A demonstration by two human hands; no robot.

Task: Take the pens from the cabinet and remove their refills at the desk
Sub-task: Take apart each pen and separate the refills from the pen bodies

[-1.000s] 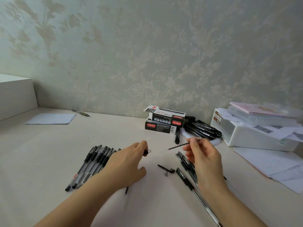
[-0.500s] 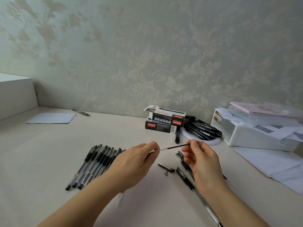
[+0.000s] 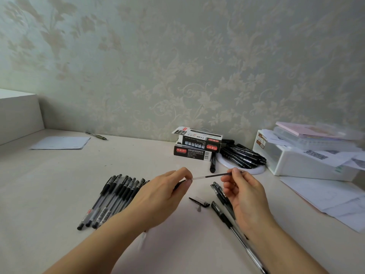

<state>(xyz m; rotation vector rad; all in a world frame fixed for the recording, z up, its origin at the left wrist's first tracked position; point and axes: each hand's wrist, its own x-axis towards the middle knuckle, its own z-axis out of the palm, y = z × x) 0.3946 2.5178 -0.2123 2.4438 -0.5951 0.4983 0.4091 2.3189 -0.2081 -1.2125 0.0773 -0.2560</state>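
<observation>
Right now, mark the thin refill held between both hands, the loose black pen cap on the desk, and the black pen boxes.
thin black-and-clear refill (image 3: pixel 209 176), head view, mid-shaft
loose black pen cap (image 3: pixel 199 201), head view, its middle
stacked black cardboard pen boxes (image 3: pixel 192 153), head view, lower box front

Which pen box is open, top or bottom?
The top box: its end flap sticks up at the left. The bottom box under it looks closed, its printed front flat and intact.

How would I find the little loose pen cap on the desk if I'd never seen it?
Start at the black pen boxes by the wall and come straight toward the person, to the bare desk between the left hand and right hand. The pen cap lies there alone: short and stubby with a thin black clip, unlike the long pens on either side.
</observation>
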